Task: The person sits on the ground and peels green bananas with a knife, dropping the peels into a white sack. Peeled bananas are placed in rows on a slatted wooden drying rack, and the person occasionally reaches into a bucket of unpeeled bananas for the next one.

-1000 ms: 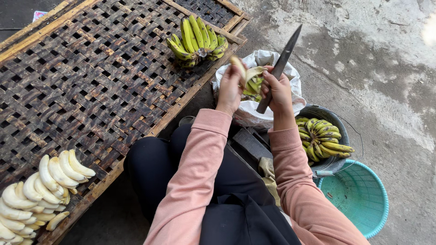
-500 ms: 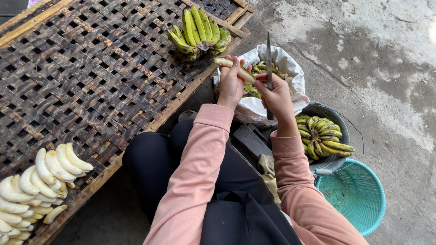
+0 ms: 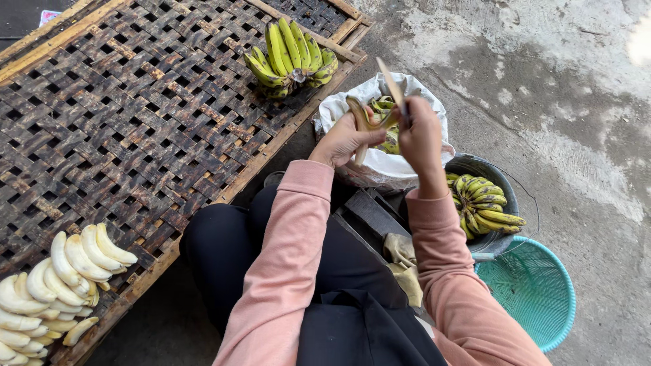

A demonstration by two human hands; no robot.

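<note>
Left hand (image 3: 342,141) and right hand (image 3: 420,132) raised together, fingers curled closed.

I sit at an outdoor fruit-drying yard, not a kitchen. Rough, stained concrete ground (image 3: 556,102) fills the right of the frame. A big woven bamboo drying rack (image 3: 135,115) covers the upper left, with peeled bananas (image 3: 61,271) laid out at lower left and a green bunch (image 3: 291,57) at top.
</note>
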